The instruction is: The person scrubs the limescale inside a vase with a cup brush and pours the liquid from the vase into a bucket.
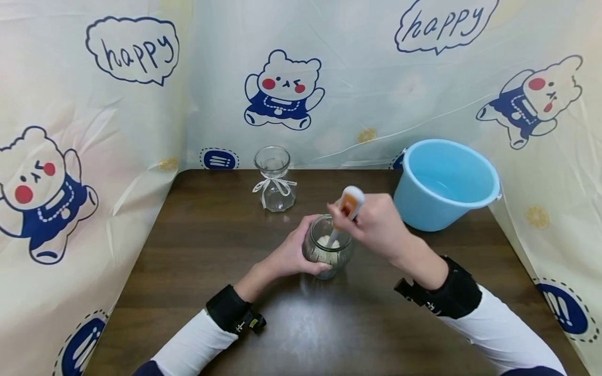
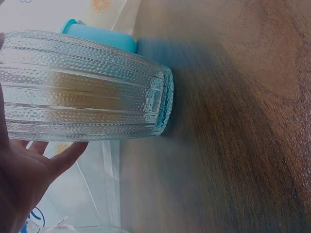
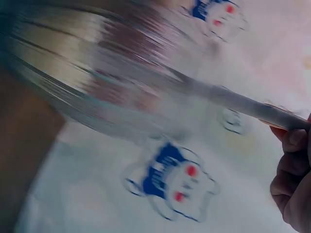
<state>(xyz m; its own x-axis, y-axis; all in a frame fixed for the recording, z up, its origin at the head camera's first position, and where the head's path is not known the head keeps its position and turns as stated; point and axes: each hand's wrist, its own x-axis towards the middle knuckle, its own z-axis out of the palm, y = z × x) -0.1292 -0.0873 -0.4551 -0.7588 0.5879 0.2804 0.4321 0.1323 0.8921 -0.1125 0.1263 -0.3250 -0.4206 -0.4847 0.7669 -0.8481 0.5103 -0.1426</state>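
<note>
dark brown wooden table (image 1: 197, 292) is walled on three sides by a cream plastic sheet with cartoon bears (image 1: 282, 94) and "happy" bubbles. a small clear glass vase with a white ribbon bow (image 1: 275, 180) stands at 11 o'clock from the hands, well apart; nothing can be made out inside it. a light blue plastic bucket (image 1: 444, 183) sits at 2 o'clock, near the right hand, tilted toward the camera; its inside looks pale blue, contents cannot be told.

the ribbed, dotted clear glass jar (image 1: 327, 254) stands upright on the table near centre. it is gripped from the side by the left hand (image 1: 291, 256), fingers and thumb curled round the wall; the same grip is seen in the left wrist view, palm against the glass. a brush with a white and orange handle (image 1: 350, 203) is clamped in the right hand (image 1: 376, 224) above the jar mouth, its whitish head down inside the jar. right wrist view is motion-blurred; only curled fingers (image 3: 291, 165) on the shaft are readable.
</note>
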